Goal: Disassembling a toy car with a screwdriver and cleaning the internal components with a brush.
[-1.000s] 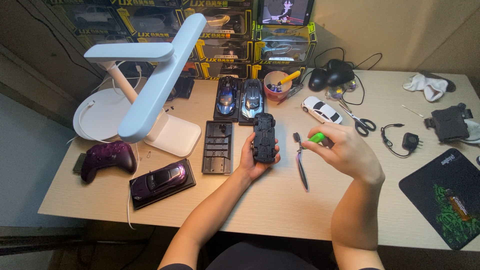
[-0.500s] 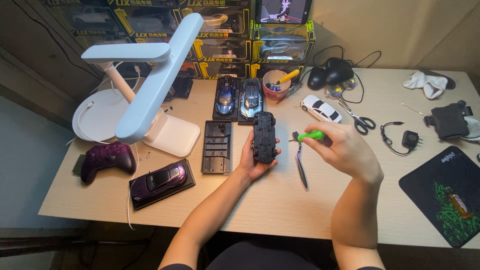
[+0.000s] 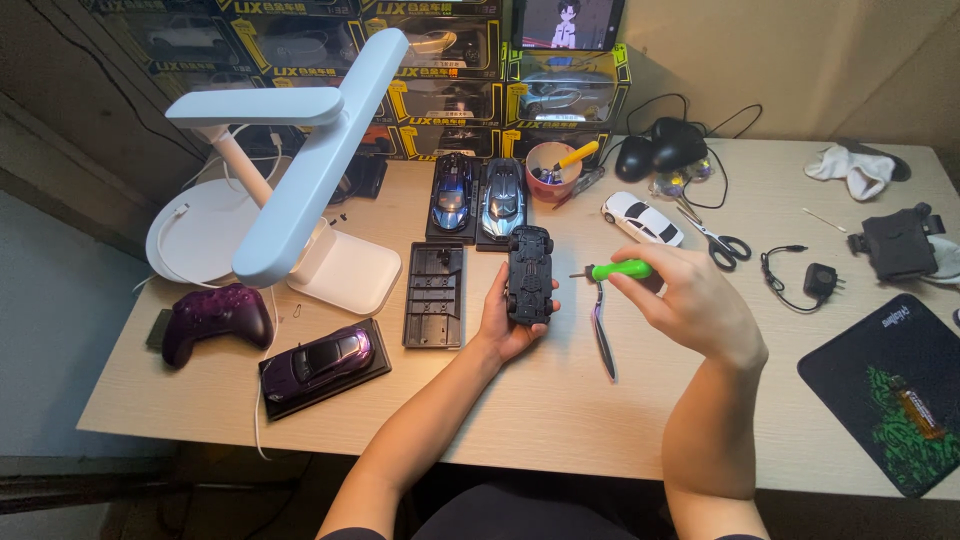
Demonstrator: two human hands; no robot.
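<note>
Wooden desk [image 3: 560, 420] surface, cluttered. Left hand [image 3: 510, 325] grips a black model car [image 3: 529, 273] upside down, chassis facing up, above the desk. Right hand [image 3: 690, 300] is closed around a green-handled screwdriver [image 3: 612, 270], tip just beside the chassis. Risk: the tip may slip off a screw because the car is supported by fingers only; loose screws could roll among the nearby tweezers [image 3: 602, 330].
</note>
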